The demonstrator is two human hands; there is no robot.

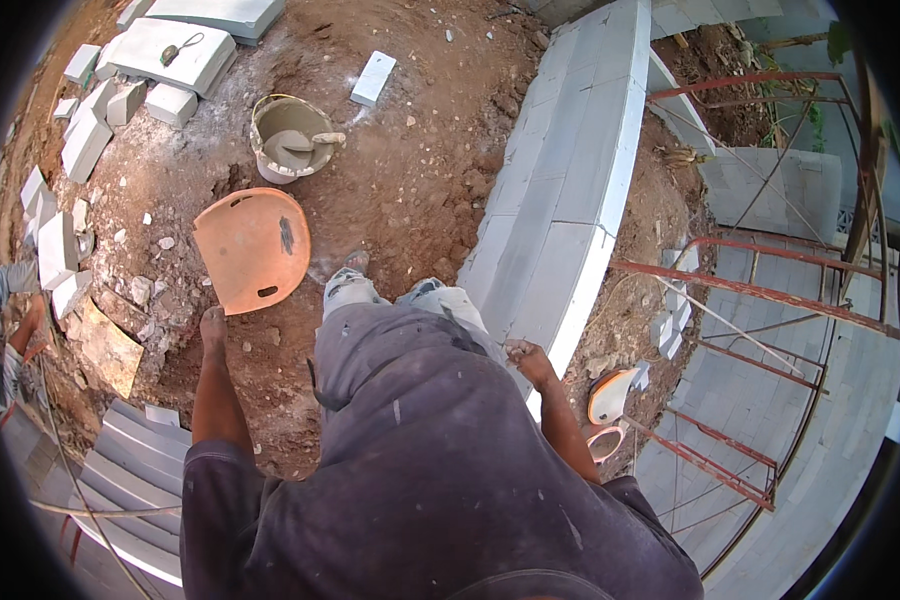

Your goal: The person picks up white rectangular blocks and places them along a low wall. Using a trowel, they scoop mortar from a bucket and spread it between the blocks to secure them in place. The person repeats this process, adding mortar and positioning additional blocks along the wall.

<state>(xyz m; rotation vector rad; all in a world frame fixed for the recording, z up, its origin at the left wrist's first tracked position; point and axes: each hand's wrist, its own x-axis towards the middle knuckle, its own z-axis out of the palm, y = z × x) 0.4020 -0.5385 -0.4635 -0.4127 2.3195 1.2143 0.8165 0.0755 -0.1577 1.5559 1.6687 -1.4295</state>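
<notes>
Your torso hides most of your legs, and only your shoes show on the red soil; the picture's left edge cuts off a person crouching there; a bucket (pixel 288 138) holds grey mortar and a trowel; an orange pan (pixel 251 248) lies empty on its side just ahead of your left hand (pixel 213 327); that hand hangs down, loosely curled, holding nothing; your right hand (pixel 526 358), half closed and empty, hangs just beside the block wall (pixel 570 170).

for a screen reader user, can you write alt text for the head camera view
Seen from above, a person stands on red dirt beside a low white block wall, left hand and right hand hanging empty. Ahead lie an orange pan and a bucket of grey mortar.
</notes>
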